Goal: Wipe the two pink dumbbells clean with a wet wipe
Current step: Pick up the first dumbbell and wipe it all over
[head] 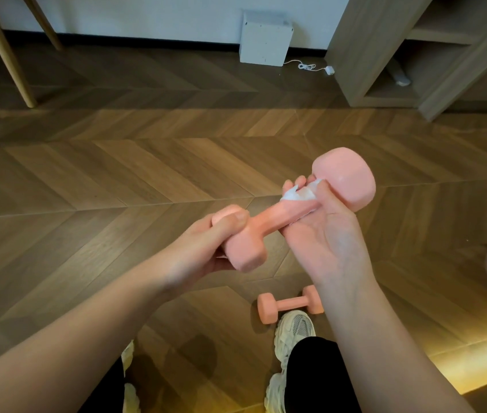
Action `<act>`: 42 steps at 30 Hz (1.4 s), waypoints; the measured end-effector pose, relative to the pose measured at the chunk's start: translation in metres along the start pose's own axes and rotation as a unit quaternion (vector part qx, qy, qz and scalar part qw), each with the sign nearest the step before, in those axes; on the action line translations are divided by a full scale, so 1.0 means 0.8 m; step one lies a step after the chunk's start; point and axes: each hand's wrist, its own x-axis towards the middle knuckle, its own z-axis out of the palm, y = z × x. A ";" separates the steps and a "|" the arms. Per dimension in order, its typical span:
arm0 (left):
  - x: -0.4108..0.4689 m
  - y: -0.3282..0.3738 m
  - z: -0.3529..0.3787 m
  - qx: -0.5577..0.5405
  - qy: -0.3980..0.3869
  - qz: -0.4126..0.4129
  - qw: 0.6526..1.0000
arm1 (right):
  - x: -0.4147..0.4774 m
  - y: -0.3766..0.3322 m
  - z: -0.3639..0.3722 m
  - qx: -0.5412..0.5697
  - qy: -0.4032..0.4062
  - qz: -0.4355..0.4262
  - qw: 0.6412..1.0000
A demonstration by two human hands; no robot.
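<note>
Pink dumbbell in both hands.
Near head clasped by left hand; wet wipe pinched round handle by right hand, beside far head.

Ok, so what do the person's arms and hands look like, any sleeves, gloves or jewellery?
The left forearm and right forearm are bare to the frame edge, no sleeves in view. The left hand and right hand are ungloved, with no rings visible, and neither wrist carries a watch or bracelet. No markings show.
</note>
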 end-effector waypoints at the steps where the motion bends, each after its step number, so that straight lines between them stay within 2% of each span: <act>1: 0.000 -0.003 0.001 0.019 0.005 0.018 1.000 | -0.001 0.000 -0.001 -0.009 0.016 0.012 1.000; 7: 0.004 -0.006 0.005 0.135 0.121 0.068 0.981 | -0.007 -0.010 0.002 -0.120 0.043 0.039 0.991; 10: 0.001 -0.007 0.003 0.182 0.131 0.093 0.970 | -0.004 -0.006 0.003 -0.108 0.094 0.043 0.989; 15: 0.004 -0.020 -0.001 0.204 0.135 0.078 0.967 | 0.005 0.002 -0.015 -0.096 0.184 0.090 0.974; 22: 0.006 -0.019 0.006 0.248 0.142 0.111 0.952 | 0.005 0.001 -0.012 -0.140 0.175 0.087 0.971; 30: 0.005 -0.028 0.002 0.342 0.130 0.139 0.920 | 0.007 0.009 -0.016 -0.237 0.228 0.125 0.936; 34: 0.005 -0.030 0.000 0.355 0.129 0.158 0.912 | 0.007 0.012 -0.016 -0.221 0.228 0.117 0.941; 39: 0.008 -0.025 -0.007 0.349 0.144 0.172 0.910 | 0.008 0.010 -0.009 -0.149 0.191 0.093 0.966; 42: 0.007 -0.021 -0.015 0.381 0.157 0.198 0.889 | 0.008 0.012 -0.007 -0.114 0.168 0.090 0.975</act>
